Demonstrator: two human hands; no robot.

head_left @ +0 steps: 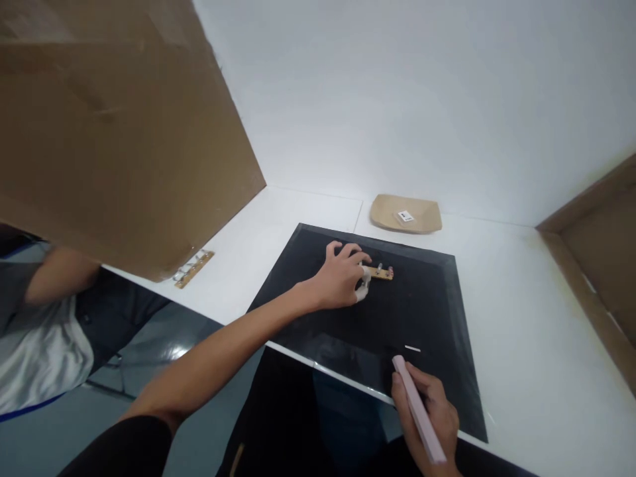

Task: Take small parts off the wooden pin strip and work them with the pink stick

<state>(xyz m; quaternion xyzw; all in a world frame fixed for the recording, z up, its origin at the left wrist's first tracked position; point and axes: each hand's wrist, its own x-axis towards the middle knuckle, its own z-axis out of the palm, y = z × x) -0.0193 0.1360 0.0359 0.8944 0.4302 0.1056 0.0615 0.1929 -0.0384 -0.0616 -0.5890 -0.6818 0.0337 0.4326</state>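
My left hand [342, 275] reaches over the black mat, its thumb and forefinger wearing white covers and curled together at a small wooden strip [382, 273]. Its other fingers arch above. Small shiny fittings stand on the strip's visible right part; the left end is hidden behind my fingers. Close to the mat's front edge, my right hand [431, 411] is closed around a pale pink, straight-sided bar [420, 411], held slanting with its upper end pointing away from me. A thin whitish piece [412, 348] lies on the mat just beyond that end.
The black mat [397, 318] covers part of the white table [536, 331]. Behind it sits a brown paper tray [430, 215] containing a small labelled packet [405, 216]. A cardboard panel [124, 132] rises at left, near another strip with fittings [195, 270]. A person's arm [62, 275] shows beyond.
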